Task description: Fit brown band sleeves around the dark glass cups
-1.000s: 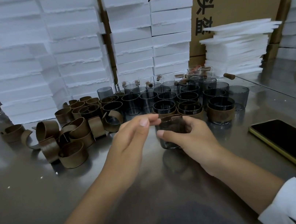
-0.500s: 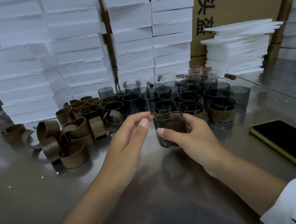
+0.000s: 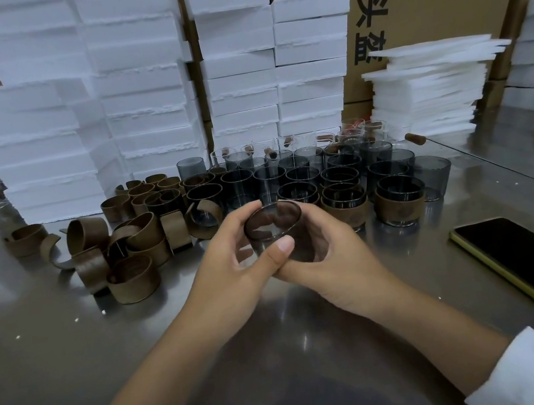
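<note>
Both hands are wrapped snugly round one dark glass cup (image 3: pixel 274 225), held tipped so its mouth faces the person. The left hand (image 3: pixel 230 270) curls its fingers round the cup's left wall, thumb pressed on the near side. The right hand (image 3: pixel 333 261) cradles it from the right and beneath. The cup sits between the two palms above the steel table (image 3: pixel 73 352), just in front of the crowd of dark cups (image 3: pixel 289 178). Loose brown bands (image 3: pixel 133 277) lie heaped to the left.
</note>
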The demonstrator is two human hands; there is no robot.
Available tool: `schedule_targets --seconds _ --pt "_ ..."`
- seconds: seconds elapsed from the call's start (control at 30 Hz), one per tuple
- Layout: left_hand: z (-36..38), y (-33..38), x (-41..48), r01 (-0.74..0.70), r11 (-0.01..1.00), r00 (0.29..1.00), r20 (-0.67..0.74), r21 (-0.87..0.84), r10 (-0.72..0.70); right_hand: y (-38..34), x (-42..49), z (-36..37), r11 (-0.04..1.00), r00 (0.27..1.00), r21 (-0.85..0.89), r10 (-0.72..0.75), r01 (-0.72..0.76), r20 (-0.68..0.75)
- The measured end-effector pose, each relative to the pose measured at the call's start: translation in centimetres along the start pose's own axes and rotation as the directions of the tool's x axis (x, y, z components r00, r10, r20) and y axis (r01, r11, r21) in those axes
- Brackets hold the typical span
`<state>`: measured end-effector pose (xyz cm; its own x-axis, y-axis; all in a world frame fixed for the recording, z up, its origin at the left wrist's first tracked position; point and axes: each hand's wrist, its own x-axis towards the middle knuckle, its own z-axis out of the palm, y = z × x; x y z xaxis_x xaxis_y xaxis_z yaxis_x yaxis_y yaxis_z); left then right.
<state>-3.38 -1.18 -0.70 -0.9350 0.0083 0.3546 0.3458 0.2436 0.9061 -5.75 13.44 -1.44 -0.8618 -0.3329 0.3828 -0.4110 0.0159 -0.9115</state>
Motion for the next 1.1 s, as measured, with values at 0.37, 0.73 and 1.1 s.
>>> schedule_targets --seconds 0.37,0.73,1.1 --pt "-0.1 -0.1 0.0 -0.106 0.991 0.99 -0.084 0.077 0.112 -1.0 0.6 -1.1 0.866 0.885 0.285 0.454 -0.411 -0.103" --pt "0.3 0.3 -0.5 -0.162 0.978 0.987 0.002 0.134 0.163 -1.0 0.8 -0.9 0.692 0.835 0.584 0.548 -0.424 -0.043" --pt "0.4 0.6 -0.5 -0.15 0.989 0.989 0.005 0.017 0.15 -1.4 0.0 0.6 0.586 0.823 0.668 0.563 -0.458 0.071"
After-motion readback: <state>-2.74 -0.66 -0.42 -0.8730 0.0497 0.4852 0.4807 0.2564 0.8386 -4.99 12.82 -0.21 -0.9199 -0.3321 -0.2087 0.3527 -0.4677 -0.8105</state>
